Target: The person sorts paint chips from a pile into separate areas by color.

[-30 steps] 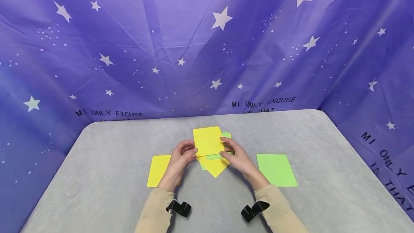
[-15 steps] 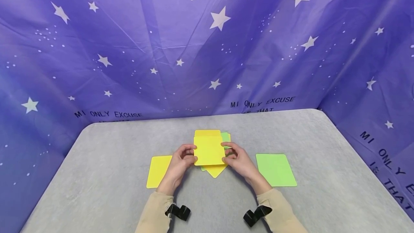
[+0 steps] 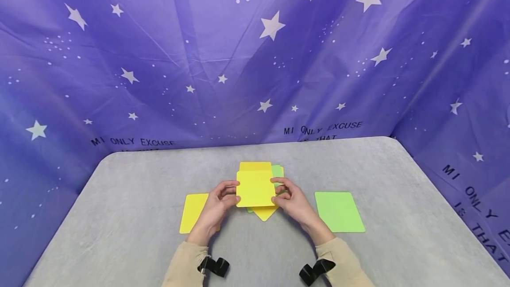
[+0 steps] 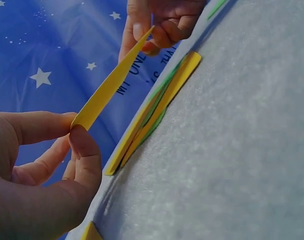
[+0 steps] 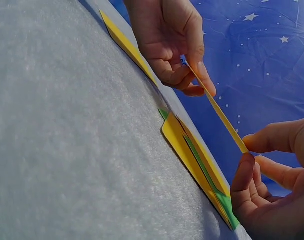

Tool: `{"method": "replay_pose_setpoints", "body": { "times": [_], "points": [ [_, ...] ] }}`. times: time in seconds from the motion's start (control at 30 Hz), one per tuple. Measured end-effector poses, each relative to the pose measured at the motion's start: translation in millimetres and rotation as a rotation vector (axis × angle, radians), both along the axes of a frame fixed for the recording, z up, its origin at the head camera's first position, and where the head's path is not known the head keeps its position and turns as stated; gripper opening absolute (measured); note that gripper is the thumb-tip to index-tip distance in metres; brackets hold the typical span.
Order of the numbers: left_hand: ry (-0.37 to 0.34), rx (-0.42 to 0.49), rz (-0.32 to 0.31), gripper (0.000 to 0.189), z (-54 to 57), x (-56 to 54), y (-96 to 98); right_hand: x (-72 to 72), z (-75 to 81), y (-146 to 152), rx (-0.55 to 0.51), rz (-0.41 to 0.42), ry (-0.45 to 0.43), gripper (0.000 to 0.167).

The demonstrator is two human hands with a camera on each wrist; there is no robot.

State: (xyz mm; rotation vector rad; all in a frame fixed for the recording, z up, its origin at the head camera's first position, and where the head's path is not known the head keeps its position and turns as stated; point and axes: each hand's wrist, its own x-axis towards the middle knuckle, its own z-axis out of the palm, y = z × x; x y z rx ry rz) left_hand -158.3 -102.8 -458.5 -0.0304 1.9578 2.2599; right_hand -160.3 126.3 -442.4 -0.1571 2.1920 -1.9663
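Two hands, one card in the air! The left hand (image 3: pixel 217 208) pinches one edge of a yellow card (image 3: pixel 256 188), the right hand (image 3: pixel 295 205) pinches the opposite edge, and both wrist views show a gap between it and the pile of cards (image 5: pixel 187 152) below.

Now, the danger: those grips look shallow, so if one side slips, I'd expect the card to tip or drop onto the pile. Squeeze inward too hard and it may bow. And the pile is loosely fanned, so a low brush from the held card could scatter it.

The count, then: one card held; one second yellow card (image 3: pixel 193 213), partly covered by the left hand; one green card (image 3: pixel 340 212) lying apart on the right; one pile, at least two yellows in it plus some green, but overlapped too much for a total. All on one grey table (image 3: pixel 119 207), with two black wrist cameras (image 3: pixel 317 271) on two beige sleeves (image 3: pixel 184 265).
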Motion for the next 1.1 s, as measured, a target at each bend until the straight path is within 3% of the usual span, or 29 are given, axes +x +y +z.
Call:
{"method": "replay_pose_setpoints", "body": {
  "times": [0.33, 0.6, 1.1],
  "points": [
    [-0.022, -0.062, -0.029, 0.038, 3.2, 0.9, -12.4, 4.3, 2.0, -5, -0.003, 0.041, 0.023, 0.051],
    [-0.026, -0.125, -0.048, 0.036, 10.9, 3.7, -33.8, 6.1, 7.5, -20, -0.024, 0.086, 0.043, 0.050],
    [-0.018, -0.217, -0.066, 0.039, 16.1, 17.2, -69.6, 15.1, 3.6, -54, 0.012, 0.167, 0.116, 0.052]
  ]
}}
